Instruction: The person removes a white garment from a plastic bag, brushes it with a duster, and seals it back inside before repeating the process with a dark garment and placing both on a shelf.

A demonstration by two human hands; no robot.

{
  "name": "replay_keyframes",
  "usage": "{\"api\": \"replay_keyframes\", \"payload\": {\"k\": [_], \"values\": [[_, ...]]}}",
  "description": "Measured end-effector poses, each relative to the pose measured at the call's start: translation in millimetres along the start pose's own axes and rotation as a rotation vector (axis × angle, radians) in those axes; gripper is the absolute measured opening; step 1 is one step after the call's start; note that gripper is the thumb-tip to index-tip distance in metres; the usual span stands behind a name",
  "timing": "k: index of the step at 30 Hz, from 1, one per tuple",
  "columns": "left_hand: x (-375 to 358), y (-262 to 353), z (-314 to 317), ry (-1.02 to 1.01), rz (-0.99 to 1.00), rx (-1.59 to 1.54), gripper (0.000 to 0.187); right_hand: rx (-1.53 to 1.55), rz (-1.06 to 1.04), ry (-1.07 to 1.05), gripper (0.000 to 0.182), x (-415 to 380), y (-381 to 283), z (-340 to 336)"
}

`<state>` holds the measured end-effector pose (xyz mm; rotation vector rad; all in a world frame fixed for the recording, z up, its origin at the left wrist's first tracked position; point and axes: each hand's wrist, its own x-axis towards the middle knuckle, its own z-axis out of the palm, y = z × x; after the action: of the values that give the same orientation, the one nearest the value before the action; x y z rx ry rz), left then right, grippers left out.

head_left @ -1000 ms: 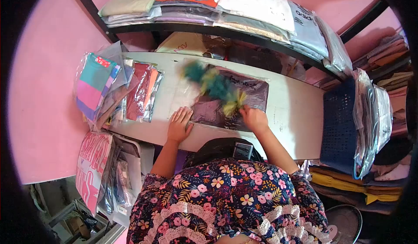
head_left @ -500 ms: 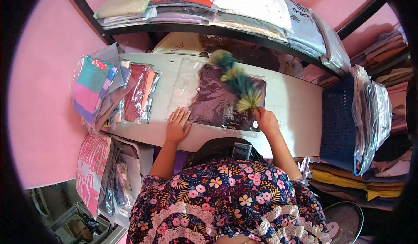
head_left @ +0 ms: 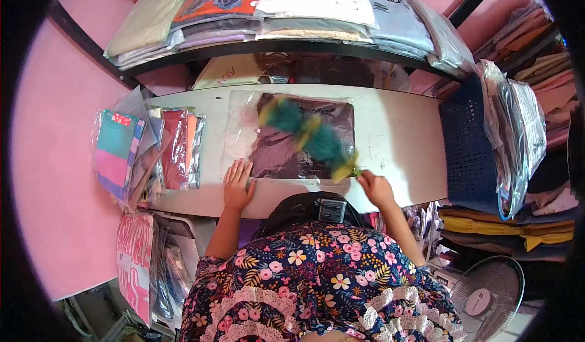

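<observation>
A dark folded garment in a clear plastic bag (head_left: 274,159) lies flat on the white table (head_left: 402,153). Over it is a fluffy green and yellow duster (head_left: 323,144), blurred by motion, its handle end toward the right. My right hand (head_left: 376,189) is closed around that handle end, just off the bag's lower right corner. At the bag's lower left corner my left hand (head_left: 237,186) rests flat, fingers apart and pointing away from me. Clear empty plastic extends from the garment's left side.
Bagged clothes (head_left: 119,153) are stacked at the table's left end. A blue basket (head_left: 469,153) with bagged items stands at the right end. Above the far edge runs a black-framed shelf (head_left: 274,46) of packed garments. A fan (head_left: 487,299) stands at the lower right.
The duster has swung lower and to the left over the bag, with my right hand slightly lower. The whole view has shifted a little, and more of the fan shows.
</observation>
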<state>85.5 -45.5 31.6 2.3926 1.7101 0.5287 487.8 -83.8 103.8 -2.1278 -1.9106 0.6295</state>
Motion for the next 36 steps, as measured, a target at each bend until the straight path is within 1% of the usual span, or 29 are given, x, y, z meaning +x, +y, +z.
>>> {"api": "replay_keyframes", "payload": {"k": [1, 2, 4, 5, 7, 8, 9, 11, 12, 13, 15, 16, 17, 18, 19, 21, 22, 23, 24, 25, 26, 27, 28, 30, 31, 33, 34, 35, 36], "values": [[0, 0, 0, -0.003, -0.014, 0.009, 0.052, -0.018, -0.005, -0.042, 0.029, -8, -3, 1], [1, 0, 1, -0.005, -0.010, 0.009, 0.052, -0.016, -0.001, -0.040, 0.029, -11, 5, 7], [0, -2, 4, 0.010, -0.001, 0.016, 0.051, -0.016, 0.217, 0.162, 0.030, -10, 31, 24], [0, -2, 4, 0.011, -0.006, 0.022, 0.051, 0.017, 0.320, 0.222, 0.030, -9, 44, 26], [2, -5, 2, 0.024, 0.005, -0.037, 0.047, -0.021, 0.437, 0.307, 0.032, -9, 72, 26], [5, -9, 4, 0.124, 0.039, -0.113, 0.039, -0.050, 0.440, 0.306, 0.033, -11, 88, 26], [11, -12, 6, 0.130, 0.038, -0.105, 0.039, -0.080, 0.443, 0.308, 0.034, -13, 104, 24], [27, -10, 5, 0.196, -0.343, -0.436, 0.035, -0.089, 0.510, 0.214, 0.038, -14, 124, 15], [40, -7, 0, 0.200, -0.411, -0.407, 0.035, -0.323, 0.470, 0.376, 0.035, -16, 126, 14], [53, -10, -2, 0.203, -0.414, -0.405, 0.035, -0.322, 0.466, 0.375, 0.035, -14, 123, 7], [77, -18, -2, 0.142, -0.371, -0.350, 0.047, -0.084, 0.346, 0.669, 0.035, 1, 111, -10], [90, -22, 1, 0.143, -0.372, -0.347, 0.047, 0.060, 0.332, 0.631, 0.029, 13, 102, -15], [104, -26, 8, 0.127, -0.398, -0.195, 0.059, 0.279, 0.264, 0.650, 0.026, 31, 101, -2], [116, -29, 14, 0.111, -0.421, -0.044, 0.073, 0.412, 0.229, 0.566, 0.024, 44, 100, 7], [127, -33, 21, 0.112, -0.422, -0.043, 0.073, 0.542, 0.193, 0.479, 0.023, 58, 84, 13], [141, -38, 29, 0.052, -0.554, 0.082, 0.101, 0.581, 0.139, 0.395, 0.031, 85, 58, 21], [147, -28, 19, 0.055, -0.558, 0.086, 0.101, 0.571, 0.144, 0.366, 0.036, 104, 59, 32], [154, -10, 3, -0.067, -0.678, 0.097, 0.108, 0.562, 0.151, 0.338, 0.041, 124, 63, 47], [160, 0, -8, -0.195, -0.796, 0.108, 0.115, 0.565, 0.153, 0.335, 0.041, 139, 63, 58], [160, -2, -2, -0.194, -0.794, 0.111, 0.115, 0.724, 0.218, 0.279, 0.046, 155, 60, 67], [158, -5, 8, -0.134, -0.760, 0.163, 0.116, 0.882, 0.282, 0.223, 0.052, 166, 52, 68], [160, -10, 16, -0.074, -0.724, 0.214, 0.118, 0.887, 0.281, 0.226, 0.052, 173, 46, 68], [166, -11, 11, -0.073, -0.720, 0.218, 0.118, 0.898, 0.290, 0.127, 0.055, 175, 35, 61], [177, -10, -6, -0.353, -0.929, -0.084, 0.096, 0.891, 0.306, -0.082, 0.058, 182, 25, 47], [179, -11, -5, -0.354, -0.929, -0.078, 0.096, 0.895, 0.307, -0.085, 0.058, 182, 21, 42], [173, -20, 7, -0.293, -0.716, -0.036, 0.061, 0.932, 0.330, -0.042, 0.054, 180, 11, 35], [169, -31, 19, -0.315, -0.635, -0.279, 0.034, 0.972, 0.340, -0.063, 0.054, 178, 6, 28], [161, -45, 35, -0.322, -0.639, -0.280, 0.034, 0.970, 0.347, -0.068, 0.054, 177, 3, 28], [155, -60, 52, -0.237, -0.675, -0.563, 0.029, 1.113, 0.335, -0.082, 0.059, 175, 3, 29]]}}
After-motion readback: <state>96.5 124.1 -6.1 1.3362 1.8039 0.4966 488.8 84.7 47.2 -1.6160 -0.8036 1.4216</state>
